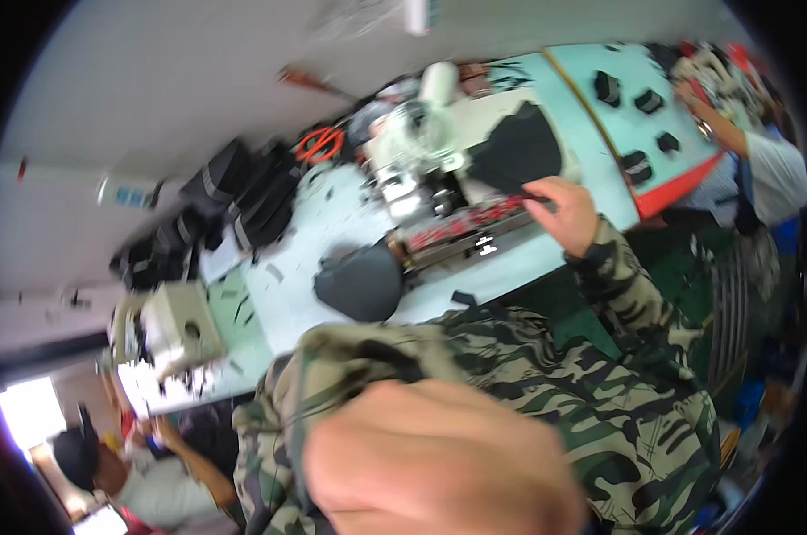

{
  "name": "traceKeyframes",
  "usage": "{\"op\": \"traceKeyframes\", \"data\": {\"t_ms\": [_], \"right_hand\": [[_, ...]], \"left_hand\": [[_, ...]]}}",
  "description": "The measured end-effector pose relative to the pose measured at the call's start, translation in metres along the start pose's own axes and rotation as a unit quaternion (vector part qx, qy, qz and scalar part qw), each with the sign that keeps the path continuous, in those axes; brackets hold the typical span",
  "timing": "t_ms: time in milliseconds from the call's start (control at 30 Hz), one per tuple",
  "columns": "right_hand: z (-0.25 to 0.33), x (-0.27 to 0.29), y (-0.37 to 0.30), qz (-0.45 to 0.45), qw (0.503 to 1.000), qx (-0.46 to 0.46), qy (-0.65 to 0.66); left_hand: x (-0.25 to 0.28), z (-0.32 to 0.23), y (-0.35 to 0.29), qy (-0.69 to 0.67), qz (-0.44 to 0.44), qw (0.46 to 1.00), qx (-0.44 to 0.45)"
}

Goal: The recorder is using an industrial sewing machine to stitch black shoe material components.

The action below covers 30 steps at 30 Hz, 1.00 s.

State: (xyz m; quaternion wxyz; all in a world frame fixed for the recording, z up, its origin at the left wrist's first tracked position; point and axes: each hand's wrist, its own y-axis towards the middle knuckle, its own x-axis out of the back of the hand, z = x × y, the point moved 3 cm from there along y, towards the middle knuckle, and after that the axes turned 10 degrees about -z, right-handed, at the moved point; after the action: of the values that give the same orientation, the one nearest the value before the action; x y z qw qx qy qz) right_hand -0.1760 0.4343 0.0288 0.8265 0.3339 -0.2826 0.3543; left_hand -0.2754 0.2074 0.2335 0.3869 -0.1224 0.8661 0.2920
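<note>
Black fabric panel [521, 150] lies just beyond the red-patterned strip [439, 234], its near edge pinched in the right grip [566, 217], bulk spreading up and leftward. Left grip [439, 459] blurred, close up; cannot tell whether clenched or released.

Head view: a head-worn fisheye camera looks down over the camouflage jacket [617, 419] and across the worktable [323, 223], whose length slants upward to the right. The blurred left hand [439, 459] lies very near the lens; the tabletop, farther off.
</note>
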Motion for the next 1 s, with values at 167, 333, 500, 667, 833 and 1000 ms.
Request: {"op": "traceKeyframes", "data": {"t_ms": [167,333,500,667,833,1000], "right_hand": [[-0.003,-0.015,0.020,0.021,0.998,0.059,-0.009],[-0.012,-0.036,0.014,0.002,0.981,0.139,-0.137],[-0.050,-0.047,0.011,-0.026,0.971,0.120,-0.204],[-0.022,-0.034,0.017,-0.018,0.997,0.068,-0.041],[0.089,0.017,0.007,0.161,0.951,-0.027,0.263],[0.151,0.022,0.007,0.260,0.881,0.059,0.391]], "left_hand": [[-0.034,0.030,-0.009,-0.057,-0.111,0.991,-0.054],[0.009,0.030,-0.008,-0.037,0.164,0.975,0.145],[0.179,0.057,-0.050,0.741,0.011,0.586,0.329],[0.294,0.041,-0.124,0.872,0.001,0.342,0.350],[0.291,0.051,-0.129,0.874,-0.031,0.396,0.279],[0.287,0.054,-0.127,0.892,-0.030,0.364,0.267]]}}
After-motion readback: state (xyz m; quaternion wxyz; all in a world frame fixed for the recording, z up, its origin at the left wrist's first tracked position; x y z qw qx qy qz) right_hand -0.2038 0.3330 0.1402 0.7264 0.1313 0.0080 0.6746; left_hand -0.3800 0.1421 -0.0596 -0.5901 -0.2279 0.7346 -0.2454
